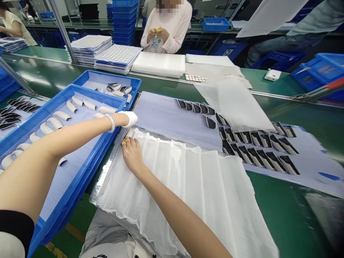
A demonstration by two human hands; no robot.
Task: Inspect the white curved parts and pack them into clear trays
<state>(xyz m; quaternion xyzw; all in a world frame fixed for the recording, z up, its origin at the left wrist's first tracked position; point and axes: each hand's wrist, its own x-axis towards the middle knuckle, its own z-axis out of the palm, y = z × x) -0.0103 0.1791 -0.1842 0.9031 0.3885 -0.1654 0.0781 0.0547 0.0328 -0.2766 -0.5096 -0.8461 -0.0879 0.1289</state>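
Two hands: left hand (129, 119) grip unclear beside blue tray (94, 94); right hand (133, 154) open on white sheet (172, 186).

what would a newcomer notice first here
Two arms cross the middle: the gloved left hand reaches over a blue tray of white curved pieces, and the right hand, with gold fingertips, rests on a white sheet. To the right, rows of dark parts stand out.

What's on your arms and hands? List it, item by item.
The left hand wears a white fabric glove, with a pale translucent bangle at the wrist. The right hand is ungloved, with yellow-gold coverings on two fingers. Both forearms are bare; a white short sleeve with black trim shows on the left upper arm.
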